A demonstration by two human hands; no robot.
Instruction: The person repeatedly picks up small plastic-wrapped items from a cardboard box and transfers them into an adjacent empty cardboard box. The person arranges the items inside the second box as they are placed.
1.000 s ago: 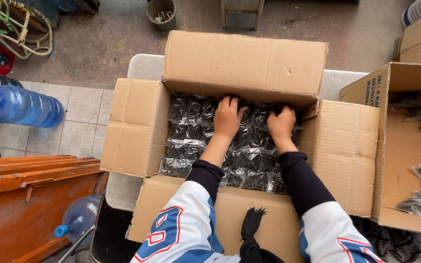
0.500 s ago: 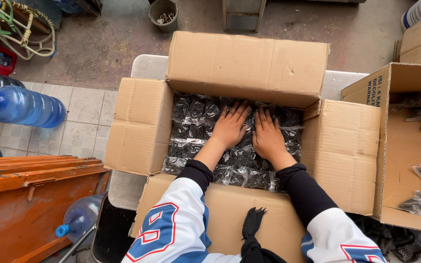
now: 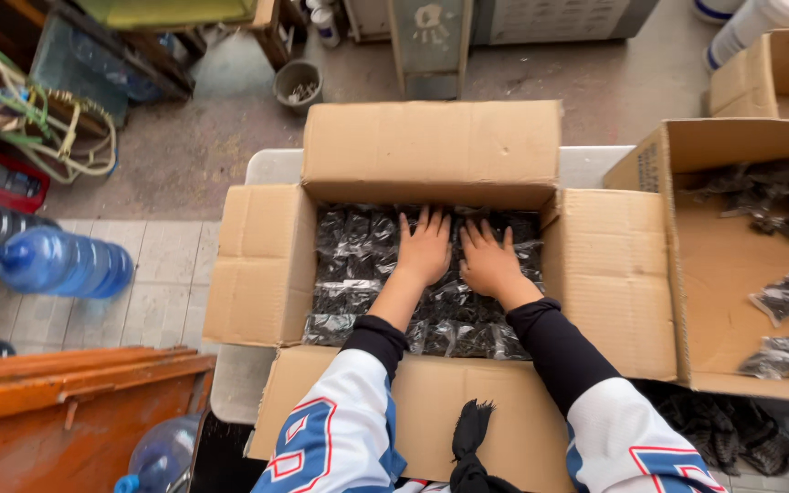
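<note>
An open cardboard box [image 3: 265, 265] with all four flaps spread sits in front of me, filled with small clear bags of dark parts [image 3: 351, 274]. My left hand [image 3: 426, 246] lies flat, palm down, on the bags near the middle of the box. Right beside it, my right hand [image 3: 489, 260] presses flat on the bags too, fingers spread. Neither hand holds anything.
A second open cardboard box [image 3: 732, 274] at the right holds a few similar bags [image 3: 783, 297]. Blue water jugs [image 3: 57, 263] lie on the floor at the left, above an orange metal frame [image 3: 66, 411]. A small bucket [image 3: 299, 84] stands on the concrete floor beyond.
Both hands slid from the far edge of the box toward its middle and came together, flattening onto the bags.
</note>
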